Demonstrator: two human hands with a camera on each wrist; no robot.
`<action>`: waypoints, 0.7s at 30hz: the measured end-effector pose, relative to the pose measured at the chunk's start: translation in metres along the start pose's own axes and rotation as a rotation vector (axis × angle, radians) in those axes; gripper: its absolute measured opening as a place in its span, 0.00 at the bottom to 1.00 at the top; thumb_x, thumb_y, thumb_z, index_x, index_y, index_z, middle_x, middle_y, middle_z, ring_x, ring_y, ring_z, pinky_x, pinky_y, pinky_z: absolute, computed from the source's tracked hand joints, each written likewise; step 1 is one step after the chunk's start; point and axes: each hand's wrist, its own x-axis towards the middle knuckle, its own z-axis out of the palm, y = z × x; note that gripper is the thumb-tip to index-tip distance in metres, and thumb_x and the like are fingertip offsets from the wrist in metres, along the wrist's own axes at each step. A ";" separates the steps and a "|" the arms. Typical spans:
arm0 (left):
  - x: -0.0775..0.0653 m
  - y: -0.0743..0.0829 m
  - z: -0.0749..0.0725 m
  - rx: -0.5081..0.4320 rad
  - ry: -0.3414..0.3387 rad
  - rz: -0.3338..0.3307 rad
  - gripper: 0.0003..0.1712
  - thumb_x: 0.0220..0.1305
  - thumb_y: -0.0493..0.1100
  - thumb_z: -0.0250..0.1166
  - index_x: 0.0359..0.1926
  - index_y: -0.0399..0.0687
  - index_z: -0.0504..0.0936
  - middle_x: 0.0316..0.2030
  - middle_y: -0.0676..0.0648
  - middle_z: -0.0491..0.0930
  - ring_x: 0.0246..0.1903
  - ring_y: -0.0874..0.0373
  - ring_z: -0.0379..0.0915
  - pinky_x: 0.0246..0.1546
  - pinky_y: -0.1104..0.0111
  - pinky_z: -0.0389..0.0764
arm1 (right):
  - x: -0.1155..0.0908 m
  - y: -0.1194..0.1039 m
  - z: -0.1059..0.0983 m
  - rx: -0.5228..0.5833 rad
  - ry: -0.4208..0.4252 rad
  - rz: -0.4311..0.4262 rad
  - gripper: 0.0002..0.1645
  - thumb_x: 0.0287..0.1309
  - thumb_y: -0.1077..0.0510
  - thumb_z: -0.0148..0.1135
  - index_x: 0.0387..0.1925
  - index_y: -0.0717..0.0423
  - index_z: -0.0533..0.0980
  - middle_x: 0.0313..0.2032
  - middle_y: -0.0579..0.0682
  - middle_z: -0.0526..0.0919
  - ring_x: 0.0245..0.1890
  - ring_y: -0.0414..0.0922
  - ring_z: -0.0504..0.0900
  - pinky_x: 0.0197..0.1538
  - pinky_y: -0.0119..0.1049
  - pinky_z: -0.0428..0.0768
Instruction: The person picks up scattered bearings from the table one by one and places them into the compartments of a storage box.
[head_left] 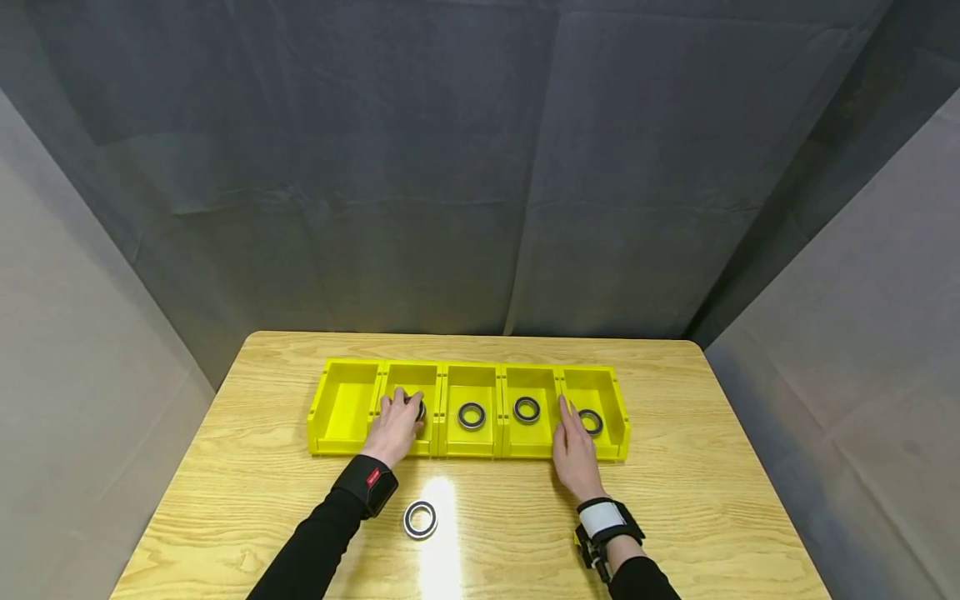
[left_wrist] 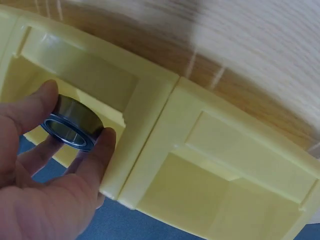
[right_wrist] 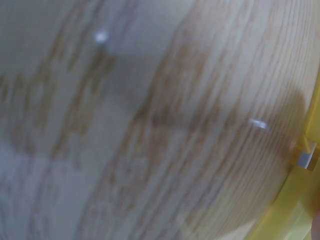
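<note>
My left hand (head_left: 395,429) reaches over the second compartment from the left of a row of yellow bins (head_left: 468,377). Between its thumb and fingers it pinches a ball bearing (left_wrist: 75,120), a metal ring with a dark seal, seen clearly in the left wrist view. On the right, my other hand (head_left: 576,454) rests at the divider between the two rightmost compartments, fingers straight and holding nothing visible. Beside it, a bearing (head_left: 591,422) lies in the rightmost compartment. The right wrist view shows mostly tabletop.
One bearing (head_left: 471,416) lies in the middle compartment and another bearing (head_left: 527,409) in the one to its right. A loose bearing (head_left: 420,520) sits on the wooden table (head_left: 510,533) in front of the bins. Grey curtains (head_left: 420,183) stand behind.
</note>
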 end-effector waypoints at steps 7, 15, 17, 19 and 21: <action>0.003 0.002 0.007 0.006 -0.014 -0.019 0.27 0.64 0.34 0.68 0.63 0.40 0.75 0.56 0.28 0.71 0.53 0.31 0.68 0.34 0.45 0.84 | 0.000 -0.001 0.000 0.001 0.003 -0.009 0.31 0.76 0.62 0.43 0.77 0.58 0.56 0.74 0.66 0.62 0.74 0.64 0.62 0.73 0.61 0.64; 0.006 0.004 0.011 0.014 -0.029 -0.041 0.25 0.64 0.30 0.65 0.63 0.39 0.76 0.55 0.29 0.71 0.52 0.31 0.67 0.33 0.45 0.84 | 0.000 0.000 0.001 -0.008 0.011 -0.016 0.31 0.76 0.62 0.43 0.77 0.59 0.56 0.74 0.66 0.63 0.74 0.65 0.62 0.73 0.62 0.64; 0.007 0.004 0.012 0.013 -0.037 -0.048 0.25 0.65 0.29 0.64 0.63 0.39 0.76 0.55 0.29 0.71 0.52 0.31 0.67 0.34 0.44 0.84 | 0.000 0.001 0.001 -0.007 0.013 -0.017 0.31 0.76 0.62 0.43 0.77 0.59 0.57 0.74 0.66 0.63 0.74 0.64 0.62 0.73 0.62 0.64; 0.007 0.004 0.013 0.016 -0.044 -0.054 0.24 0.65 0.28 0.63 0.62 0.39 0.77 0.55 0.29 0.71 0.52 0.31 0.67 0.34 0.43 0.84 | 0.000 0.001 0.002 -0.007 0.016 -0.020 0.31 0.76 0.62 0.43 0.77 0.59 0.57 0.74 0.66 0.63 0.74 0.64 0.62 0.73 0.61 0.63; 0.007 0.003 0.014 0.019 -0.046 -0.056 0.24 0.64 0.27 0.62 0.61 0.39 0.77 0.54 0.29 0.71 0.51 0.31 0.67 0.33 0.44 0.84 | 0.000 0.001 0.002 -0.001 0.018 -0.022 0.31 0.76 0.62 0.43 0.77 0.59 0.57 0.74 0.66 0.63 0.74 0.64 0.62 0.73 0.61 0.63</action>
